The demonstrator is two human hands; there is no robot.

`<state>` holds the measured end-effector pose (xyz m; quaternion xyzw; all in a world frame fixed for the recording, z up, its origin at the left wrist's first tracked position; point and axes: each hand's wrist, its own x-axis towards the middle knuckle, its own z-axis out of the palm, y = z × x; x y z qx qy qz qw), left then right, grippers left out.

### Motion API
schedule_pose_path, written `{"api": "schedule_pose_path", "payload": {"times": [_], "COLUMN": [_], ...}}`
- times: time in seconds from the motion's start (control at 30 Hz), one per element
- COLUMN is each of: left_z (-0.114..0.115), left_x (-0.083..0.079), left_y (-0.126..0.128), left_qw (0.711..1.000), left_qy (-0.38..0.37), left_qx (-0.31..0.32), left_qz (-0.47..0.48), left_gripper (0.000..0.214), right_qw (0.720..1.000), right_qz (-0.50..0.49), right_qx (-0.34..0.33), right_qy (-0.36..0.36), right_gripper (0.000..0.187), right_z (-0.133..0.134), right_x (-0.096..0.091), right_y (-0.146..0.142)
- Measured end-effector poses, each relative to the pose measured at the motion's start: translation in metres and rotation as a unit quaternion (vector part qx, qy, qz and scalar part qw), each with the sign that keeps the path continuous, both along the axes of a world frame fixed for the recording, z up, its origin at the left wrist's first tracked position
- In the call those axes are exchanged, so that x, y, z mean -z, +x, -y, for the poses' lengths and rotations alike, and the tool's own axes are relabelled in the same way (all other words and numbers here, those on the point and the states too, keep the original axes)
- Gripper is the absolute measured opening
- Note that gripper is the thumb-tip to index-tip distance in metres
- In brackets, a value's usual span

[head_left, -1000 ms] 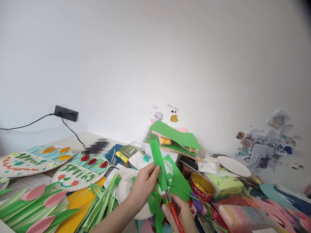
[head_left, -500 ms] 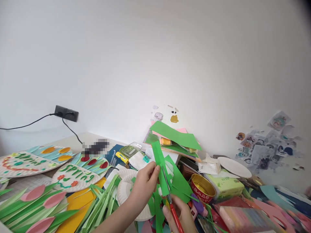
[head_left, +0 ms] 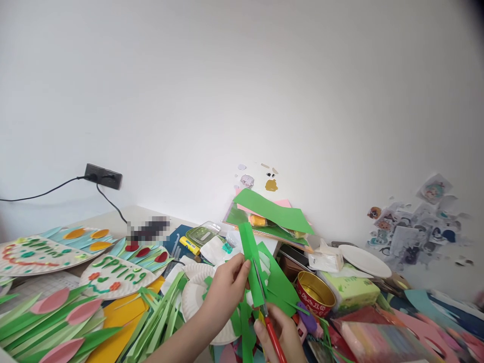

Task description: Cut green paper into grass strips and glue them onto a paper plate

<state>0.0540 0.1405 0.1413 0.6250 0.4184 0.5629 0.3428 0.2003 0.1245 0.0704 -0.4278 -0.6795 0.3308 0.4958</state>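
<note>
My left hand [head_left: 230,282] pinches the left edge of an upright strip of green paper [head_left: 248,241] between thumb and fingers. My right hand [head_left: 283,330] is closed round the red handles of a pair of scissors [head_left: 273,335]. The scissor blades point up and away along the right side of the strip, touching it. Another green strip hangs below, near the scissors. Behind the hands lie a larger piece of green paper [head_left: 282,282] and white paper plates [head_left: 194,297] with green scraps on them.
At the left lie decorated half plates [head_left: 117,277] with paper tulips and a bunch of thin green strips [head_left: 162,317]. A red and gold tin [head_left: 316,295], a tissue pack [head_left: 351,290] and a white plate [head_left: 365,260] stand at the right. Stacked coloured paper [head_left: 272,209] leans near the wall.
Both hands stay in nearly the same place. The green strip and the scissors have shifted very slightly, with the strip's top a little lower and to the right.
</note>
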Motion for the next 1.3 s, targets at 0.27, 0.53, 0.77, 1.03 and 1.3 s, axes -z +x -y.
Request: {"api": "schedule_pose_path", "payload": {"times": [0.27,0.53,0.77,1.03,1.3], "left_z": [0.003,0.002,0.002,0.004,0.006], "left_x": [-0.003,-0.001,0.003,0.000,-0.003], "left_y": [-0.003,0.000,0.004,0.003,0.001], "left_qw": [0.999,0.999,0.998,0.997,0.999], "left_qy": [0.012,0.029,-0.011,-0.023,0.003], "left_qx": [0.007,0.002,0.047,0.050,0.016], "left_qz": [0.044,-0.025,0.043,0.056,0.038], "left_gripper": [0.032,0.032,0.032,0.032,0.034], "right_qw": [1.000,0.999,0.998,0.999,0.999], "right_qz": [-0.012,-0.037,-0.050,-0.029,-0.023], "right_qx": [-0.012,-0.013,-0.015,-0.014,-0.019], "right_qy": [-0.009,-0.022,-0.045,-0.043,-0.022], "right_gripper": [0.046,0.042,0.040,0.043,0.041], "right_z": [0.002,0.007,0.009,0.008,0.006], "right_x": [-0.001,-0.010,-0.013,-0.012,-0.008], "right_y": [0.000,-0.002,-0.002,0.001,0.000]}}
